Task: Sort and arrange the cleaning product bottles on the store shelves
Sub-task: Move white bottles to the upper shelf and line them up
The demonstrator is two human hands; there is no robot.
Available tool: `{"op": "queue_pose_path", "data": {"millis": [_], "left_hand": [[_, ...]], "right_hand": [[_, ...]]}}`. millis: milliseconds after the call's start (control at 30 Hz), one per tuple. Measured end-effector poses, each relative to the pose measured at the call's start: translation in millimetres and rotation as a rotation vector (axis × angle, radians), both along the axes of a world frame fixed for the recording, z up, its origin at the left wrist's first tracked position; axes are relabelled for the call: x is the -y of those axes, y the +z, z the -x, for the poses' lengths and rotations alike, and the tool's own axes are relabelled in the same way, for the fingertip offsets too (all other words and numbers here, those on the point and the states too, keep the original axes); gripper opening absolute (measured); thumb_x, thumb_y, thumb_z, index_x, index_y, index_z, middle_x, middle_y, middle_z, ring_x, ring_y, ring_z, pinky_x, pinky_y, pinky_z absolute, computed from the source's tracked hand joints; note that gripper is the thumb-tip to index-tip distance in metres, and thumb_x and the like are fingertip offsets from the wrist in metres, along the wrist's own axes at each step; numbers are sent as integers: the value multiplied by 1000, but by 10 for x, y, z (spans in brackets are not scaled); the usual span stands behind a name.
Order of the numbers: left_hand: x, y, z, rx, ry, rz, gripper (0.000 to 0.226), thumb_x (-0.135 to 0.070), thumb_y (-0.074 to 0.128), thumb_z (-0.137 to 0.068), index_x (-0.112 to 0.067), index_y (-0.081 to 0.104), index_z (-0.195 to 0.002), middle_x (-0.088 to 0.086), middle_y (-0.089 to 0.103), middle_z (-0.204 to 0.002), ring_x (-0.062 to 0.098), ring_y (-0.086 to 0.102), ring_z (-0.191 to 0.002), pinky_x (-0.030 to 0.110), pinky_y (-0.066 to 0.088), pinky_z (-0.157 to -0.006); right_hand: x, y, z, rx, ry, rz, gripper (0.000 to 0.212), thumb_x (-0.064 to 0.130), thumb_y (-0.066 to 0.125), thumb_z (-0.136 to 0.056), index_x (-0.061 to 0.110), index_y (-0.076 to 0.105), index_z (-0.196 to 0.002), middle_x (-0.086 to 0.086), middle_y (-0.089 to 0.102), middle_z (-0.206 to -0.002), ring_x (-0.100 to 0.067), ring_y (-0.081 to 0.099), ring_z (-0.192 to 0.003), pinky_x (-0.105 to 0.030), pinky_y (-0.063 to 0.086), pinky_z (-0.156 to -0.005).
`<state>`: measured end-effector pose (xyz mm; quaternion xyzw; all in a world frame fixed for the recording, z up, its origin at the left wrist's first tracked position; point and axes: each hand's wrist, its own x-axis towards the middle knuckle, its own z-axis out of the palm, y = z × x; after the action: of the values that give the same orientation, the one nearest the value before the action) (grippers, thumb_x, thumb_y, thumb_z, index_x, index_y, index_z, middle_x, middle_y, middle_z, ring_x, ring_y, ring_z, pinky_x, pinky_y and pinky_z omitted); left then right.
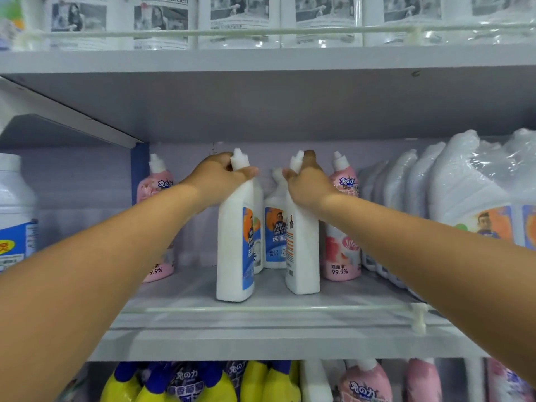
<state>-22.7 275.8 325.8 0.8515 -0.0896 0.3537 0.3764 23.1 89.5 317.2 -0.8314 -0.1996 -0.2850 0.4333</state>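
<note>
On the middle shelf (pixel 261 317) stand several white angled-neck bottles with blue and orange labels. My left hand (pixel 220 178) is shut around the neck of the left white bottle (pixel 232 256). My right hand (pixel 307 181) grips the neck of the right white bottle (pixel 303 256). Both bottles stand upright near the shelf's front. Behind and between them stands a third white bottle (pixel 274 236). A pink bottle (pixel 342 221) stands to the right, and another pink bottle (pixel 156 198) to the left is partly hidden by my left forearm.
A thin guard rail (pixel 275 309) runs along the shelf front. Large plastic-wrapped white jugs (pixel 464 198) fill the shelf's right side. A white and blue bottle (pixel 16 216) stands at far left. Yellow and pink bottles (pixel 261 384) line the shelf below; white jugs (pixel 162 21) sit above.
</note>
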Motion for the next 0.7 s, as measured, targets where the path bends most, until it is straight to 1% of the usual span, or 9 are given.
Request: {"op": "queue_pose_path", "data": {"millis": [100, 200, 267, 300, 367, 433, 533, 600, 700], "left_hand": [[-15, -2, -23, -24, -42, 31, 31, -46, 66, -96, -24, 64, -118, -6, 72, -105, 10, 69, -86, 23, 50, -61], [-10, -33, -110, -34, -89, 80, 30, -46, 65, -97, -25, 62, -117, -3, 74, -112, 17, 73, -93, 33, 59, -77], [-21, -79, -168, -10, -135, 141, 26, -45, 65, -97, -26, 63, -113, -2, 75, -112, 21, 74, -96, 41, 61, -87], [-31, -99, -173, 12, -151, 160, 23, -44, 65, -97, -26, 64, -111, -2, 75, -110, 21, 74, -96, 40, 61, -87], [-57, -125, -159, 62, -130, 154, 21, -43, 63, -99, -24, 65, -107, -4, 75, -104, 17, 73, -94, 32, 61, -81], [-88, -125, -168, 92, -92, 111, 27, -46, 60, -100, -21, 66, -106, 0, 75, -101, 18, 72, -92, 34, 57, -80], [-120, -114, -200, 62, -54, 9, 31, -48, 56, -101, -19, 65, -95, 1, 74, -90, 15, 69, -79, 30, 53, -71], [-155, -145, -216, 37, -63, -23, 35, -46, 57, -101, -13, 62, -88, 5, 71, -82, 12, 63, -68, 28, 48, -65], [-248, -226, -210, 2, -101, -31, 45, -47, 59, -100, -2, 59, -95, 7, 69, -78, 12, 58, -65, 34, 52, -65]], "right_hand": [[-23, 34, -67, -98, 43, 58, 47, 13, 43, -106, 7, 24, -149, -19, 48, -138, -30, 56, -107, -35, 44, -80], [1, 106, -151, -80, 30, 81, 43, 9, 47, -104, 7, 34, -146, -16, 50, -137, -22, 49, -100, -26, 42, -67], [-23, 141, -186, -26, -19, 113, 41, 11, 52, -103, 7, 40, -142, -16, 54, -135, -23, 53, -103, -26, 48, -76], [-38, 142, -214, 12, -57, 150, 42, 14, 55, -101, 9, 43, -141, -16, 56, -133, -27, 56, -108, -29, 49, -83], [-75, 105, -268, 77, -110, 211, 44, 21, 57, -99, 12, 44, -140, -16, 54, -131, -36, 57, -114, -33, 47, -87], [-115, 34, -309, 127, -134, 237, 44, 25, 53, -100, 13, 41, -140, -17, 49, -128, -40, 56, -112, -34, 42, -82], [-167, -44, -349, 147, -172, 289, 41, 23, 46, -105, 11, 36, -142, -19, 43, -134, -38, 57, -105, -34, 41, -75], [-194, -56, -363, 110, -157, 251, 41, 21, 44, -106, 10, 32, -143, -20, 44, -134, -34, 56, -96, -34, 41, -72], [-186, -38, -346, 42, -105, 146, 46, 27, 44, -106, 11, 26, -145, -20, 47, -132, -31, 53, -92, -34, 39, -73]]}}
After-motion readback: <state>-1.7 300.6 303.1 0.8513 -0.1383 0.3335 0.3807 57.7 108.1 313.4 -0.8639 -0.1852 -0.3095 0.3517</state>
